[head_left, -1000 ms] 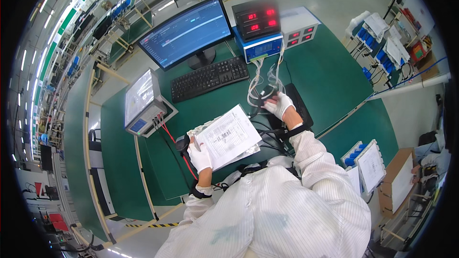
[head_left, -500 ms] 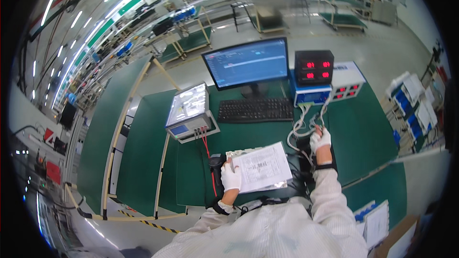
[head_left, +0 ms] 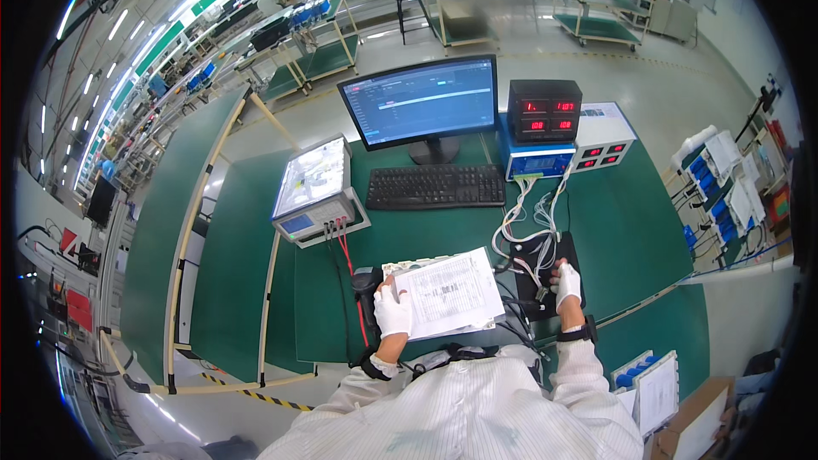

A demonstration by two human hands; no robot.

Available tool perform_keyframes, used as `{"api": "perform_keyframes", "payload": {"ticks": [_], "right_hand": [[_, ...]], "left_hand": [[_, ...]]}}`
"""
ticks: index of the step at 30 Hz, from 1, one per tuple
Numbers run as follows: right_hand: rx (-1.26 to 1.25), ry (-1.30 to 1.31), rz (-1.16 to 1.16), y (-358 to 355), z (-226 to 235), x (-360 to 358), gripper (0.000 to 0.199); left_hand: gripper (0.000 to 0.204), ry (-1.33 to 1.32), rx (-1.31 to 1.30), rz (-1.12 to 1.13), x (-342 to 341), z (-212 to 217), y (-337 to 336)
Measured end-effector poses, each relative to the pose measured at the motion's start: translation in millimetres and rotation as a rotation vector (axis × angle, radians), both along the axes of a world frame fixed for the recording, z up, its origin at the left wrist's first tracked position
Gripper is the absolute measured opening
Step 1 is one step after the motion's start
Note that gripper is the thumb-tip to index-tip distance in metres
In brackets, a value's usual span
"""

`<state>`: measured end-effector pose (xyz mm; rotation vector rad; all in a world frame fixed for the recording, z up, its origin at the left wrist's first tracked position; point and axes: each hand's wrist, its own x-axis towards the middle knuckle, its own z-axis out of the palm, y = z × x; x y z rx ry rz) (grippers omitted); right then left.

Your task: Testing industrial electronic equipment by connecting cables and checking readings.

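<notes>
My left hand (head_left: 393, 313), in a white fingertip-less glove, grips the left edge of a printed sheet (head_left: 452, 290) lying on a flat, pale-edged piece. Right beside that hand lies a black handheld scanner (head_left: 366, 283). My right hand (head_left: 567, 286), gloved the same way, is over the right side of a black mat (head_left: 563, 249). Its fingers are bent together; what they hold, if anything, is too small to make out. White cables (head_left: 509, 226) run down from a blue instrument (head_left: 538, 162) to the mat, ending close to my right fingertips.
Behind the sheet are a black keyboard (head_left: 436, 186) and a monitor (head_left: 423, 105). A meter box (head_left: 312, 189) with red and black leads stands at left. A black display box (head_left: 545, 111) sits on the blue instrument, beside a white one (head_left: 607, 138). Dark cables (head_left: 516, 315) lie right of the sheet.
My right hand has moved down toward me, from the cables near the instrument to the mat's right side. My left hand stays on the sheet. The head view has shifted slightly.
</notes>
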<state>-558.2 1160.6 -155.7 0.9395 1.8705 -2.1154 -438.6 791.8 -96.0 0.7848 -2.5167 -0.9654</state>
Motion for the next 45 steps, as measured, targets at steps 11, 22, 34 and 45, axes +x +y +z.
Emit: {"api": "perform_keyframes", "payload": {"ticks": [11,22,34,45], "right_hand": [[-0.821,-0.163,-0.166,-21,-30,52,0.016],[-1.264,-0.028,-0.581,9,-15,-3,0.036],[-0.868,0.094,-0.292,-5,17,23,0.023],[0.649,0.37,0.621,-70,107,29,0.034]], "left_hand": [[0.045,0.037,0.01,-0.062,-3,-9,-9],[0.046,0.143,0.49,-0.05,-3,-12,-9],[0.048,0.305,0.822,0.024,-7,4,-3],[0.039,-0.069,1.242,-0.029,-2,6,-61]]}}
